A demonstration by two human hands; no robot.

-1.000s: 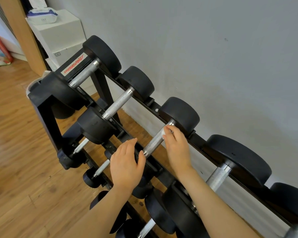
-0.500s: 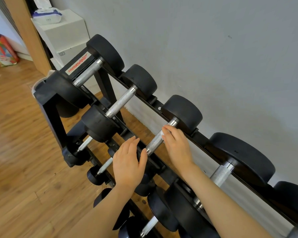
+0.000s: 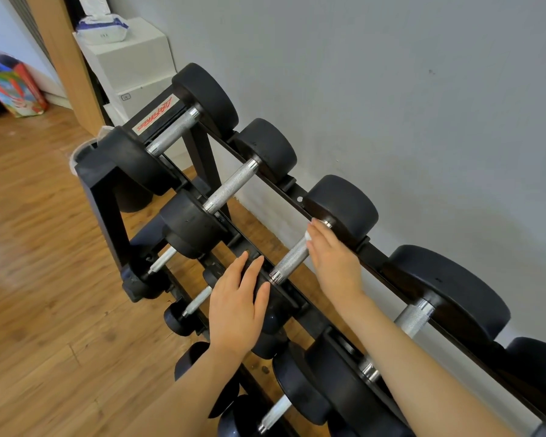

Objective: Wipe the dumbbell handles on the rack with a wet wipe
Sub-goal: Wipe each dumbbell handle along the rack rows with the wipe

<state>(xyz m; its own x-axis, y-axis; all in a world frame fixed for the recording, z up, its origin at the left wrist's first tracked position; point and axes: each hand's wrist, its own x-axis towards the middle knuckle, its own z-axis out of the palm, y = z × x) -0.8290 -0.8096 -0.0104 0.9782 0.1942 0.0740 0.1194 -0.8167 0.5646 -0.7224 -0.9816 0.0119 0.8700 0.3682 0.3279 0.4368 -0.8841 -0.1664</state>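
Observation:
A black rack [image 3: 104, 197] holds several black dumbbells along a grey wall. My right hand [image 3: 334, 263] curls over the far part of the third dumbbell's knurled steel handle [image 3: 289, 261], pressing a white wet wipe [image 3: 308, 236] around it; only a small corner of the wipe shows. My left hand [image 3: 237, 310] rests with straight fingers on that dumbbell's near black head [image 3: 267, 313]. Two more top-row handles, one [image 3: 229, 189] and another [image 3: 174, 132], lie bare to the left.
A wet wipe pack [image 3: 101, 28] sits on white boxes [image 3: 133, 61] at the rack's far end. Smaller dumbbells [image 3: 177, 316] fill the lower tiers. Wooden floor [image 3: 38, 279] spreads to the left, with a colourful bag [image 3: 16, 93] and a wooden post [image 3: 67, 58] beyond.
My right hand has slid a little up the handle toward the far head with the wipe. My left hand stays on the near head. The camera has shifted slightly.

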